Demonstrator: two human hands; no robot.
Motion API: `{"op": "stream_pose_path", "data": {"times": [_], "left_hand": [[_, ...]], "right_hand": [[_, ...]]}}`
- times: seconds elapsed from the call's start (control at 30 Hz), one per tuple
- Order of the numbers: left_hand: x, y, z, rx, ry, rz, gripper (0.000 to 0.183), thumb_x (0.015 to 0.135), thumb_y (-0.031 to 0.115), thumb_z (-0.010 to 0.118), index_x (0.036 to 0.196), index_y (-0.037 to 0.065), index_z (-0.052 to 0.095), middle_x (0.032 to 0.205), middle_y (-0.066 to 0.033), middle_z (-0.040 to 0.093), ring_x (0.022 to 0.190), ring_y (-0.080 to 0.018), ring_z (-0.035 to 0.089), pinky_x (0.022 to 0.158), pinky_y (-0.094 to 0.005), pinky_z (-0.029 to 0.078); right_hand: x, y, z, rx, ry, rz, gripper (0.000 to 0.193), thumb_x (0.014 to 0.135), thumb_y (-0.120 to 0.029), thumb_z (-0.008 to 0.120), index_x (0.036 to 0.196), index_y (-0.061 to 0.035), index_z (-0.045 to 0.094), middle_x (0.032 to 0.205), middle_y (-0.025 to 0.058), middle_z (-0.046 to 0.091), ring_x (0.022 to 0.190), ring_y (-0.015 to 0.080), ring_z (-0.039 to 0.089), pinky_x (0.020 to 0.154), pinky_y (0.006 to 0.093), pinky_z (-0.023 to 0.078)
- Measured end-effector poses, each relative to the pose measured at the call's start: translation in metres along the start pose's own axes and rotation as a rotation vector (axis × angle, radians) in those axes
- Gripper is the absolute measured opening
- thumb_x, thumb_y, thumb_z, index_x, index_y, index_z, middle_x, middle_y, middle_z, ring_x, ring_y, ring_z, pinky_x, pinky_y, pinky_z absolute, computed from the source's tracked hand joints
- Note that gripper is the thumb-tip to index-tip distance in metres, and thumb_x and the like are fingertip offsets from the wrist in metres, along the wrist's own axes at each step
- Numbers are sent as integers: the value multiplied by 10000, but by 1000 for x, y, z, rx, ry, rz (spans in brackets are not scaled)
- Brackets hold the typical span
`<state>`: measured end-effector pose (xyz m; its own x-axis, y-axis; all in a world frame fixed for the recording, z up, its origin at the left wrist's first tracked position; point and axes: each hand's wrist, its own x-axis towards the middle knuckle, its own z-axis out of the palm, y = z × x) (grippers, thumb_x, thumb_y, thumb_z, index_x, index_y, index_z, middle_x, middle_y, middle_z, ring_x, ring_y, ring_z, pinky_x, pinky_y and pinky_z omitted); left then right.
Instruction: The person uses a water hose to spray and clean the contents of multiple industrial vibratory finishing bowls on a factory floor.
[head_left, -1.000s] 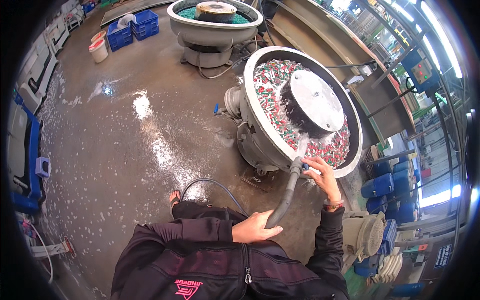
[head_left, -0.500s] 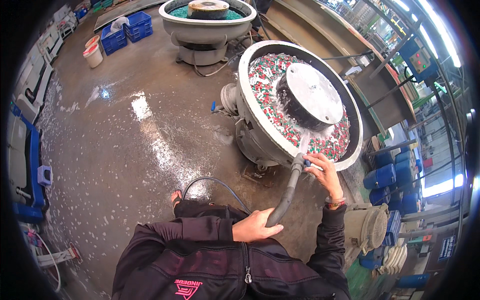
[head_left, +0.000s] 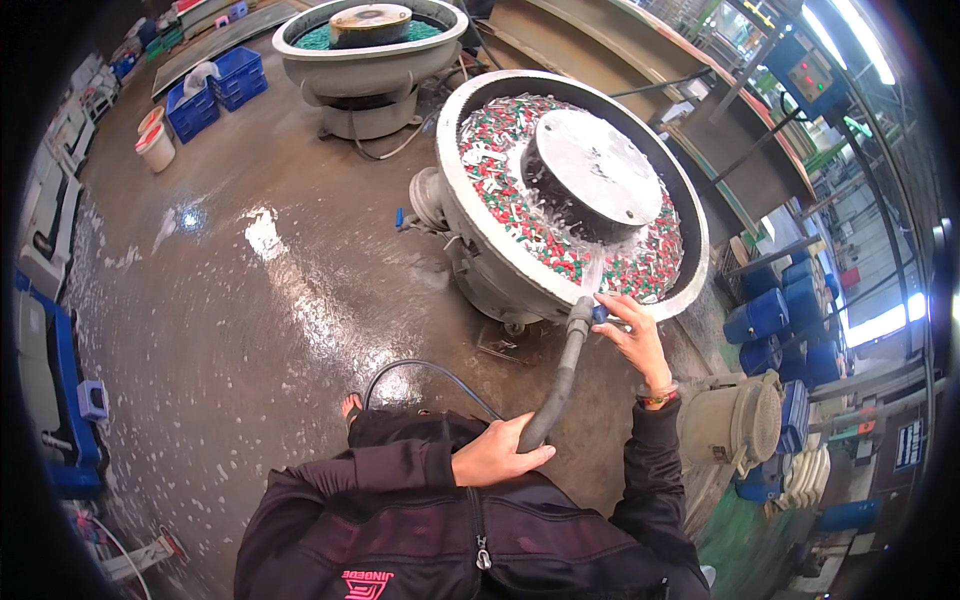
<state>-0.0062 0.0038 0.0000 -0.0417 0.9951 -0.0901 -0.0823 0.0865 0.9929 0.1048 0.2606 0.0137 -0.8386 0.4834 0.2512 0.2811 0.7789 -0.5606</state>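
Note:
My left hand [head_left: 495, 452] is closed round a thick grey hose [head_left: 552, 400] close to my body. At the hose's front end, my right hand [head_left: 638, 340] pinches the small blue valve handle [head_left: 600, 314] with thumb and fingers. Water [head_left: 592, 268] shoots from the nozzle over the rim of a large round tumbling bowl [head_left: 468, 190]. Small red, green and white pieces [head_left: 497, 200] fill its ring-shaped channel. The spray reaches the base of the raised centre hub, topped by a pale round lid [head_left: 600, 165].
Behind stands a second bowl machine [head_left: 370, 70] with green pieces. Blue crates [head_left: 240, 78] and a white bucket [head_left: 155, 148] sit at the far left. On the right are a beige drum [head_left: 725, 420], blue barrels [head_left: 757, 317] and a control box [head_left: 808, 75]. The floor [head_left: 260, 330] is wet.
The view has shifted a little, so the bowl appears farther left and higher. Both hands keep their holds, and water still runs from the hose into the bowl.

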Motion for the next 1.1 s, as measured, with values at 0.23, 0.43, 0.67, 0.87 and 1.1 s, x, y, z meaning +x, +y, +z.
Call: {"op": "stream_pose_path", "data": {"times": [0.23, 0.43, 0.67, 0.87, 1.1], "left_hand": [[0, -4, 1, -22, 26, -10, 274, 813, 233, 633, 917, 9, 515, 635, -15, 495, 583, -87, 460, 551, -263, 397], [1, 0, 0, 22, 16, 21, 282, 843, 274, 600, 892, 17, 495, 576, -13, 447, 541, -93, 429, 518, -277, 375], [-2, -1, -4, -277, -117, -93, 374, 908, 405, 480, 856, 35, 465, 549, 5, 412, 502, -69, 389, 480, -253, 344], [1, -3, -1, -248, -102, -53, 333, 925, 366, 461, 854, 41, 465, 534, 11, 413, 477, -62, 399, 463, -240, 344], [-2, -13, -3, -134, -114, -44, 288, 932, 305, 460, 983, 22, 454, 593, 15, 471, 516, -48, 450, 491, -206, 389]], "right_hand": [[-3, -1, -3, 10, 22, -29, 385, 687, -172, 724, 1041, -55, 627, 941, 96, 611, 879, 232, 586, 769, 322, 461], [-9, 2, -6, 44, 61, 8, 341, 655, -108, 737, 979, -53, 645, 897, 84, 607, 854, 222, 587, 752, 311, 458], [-6, -13, -20, 13, -62, 34, 361, 736, -223, 689, 1023, -20, 604, 1024, 110, 581, 983, 265, 557, 860, 336, 418], [-6, -3, -10, 56, 56, -46, 345, 717, -151, 702, 1021, -20, 607, 1069, 112, 585, 1006, 268, 556, 871, 350, 423], [-5, 8, 9, -123, 324, -237, 276, 736, -171, 686, 985, -71, 621, 936, 81, 609, 845, 235, 584, 762, 356, 435]]}}
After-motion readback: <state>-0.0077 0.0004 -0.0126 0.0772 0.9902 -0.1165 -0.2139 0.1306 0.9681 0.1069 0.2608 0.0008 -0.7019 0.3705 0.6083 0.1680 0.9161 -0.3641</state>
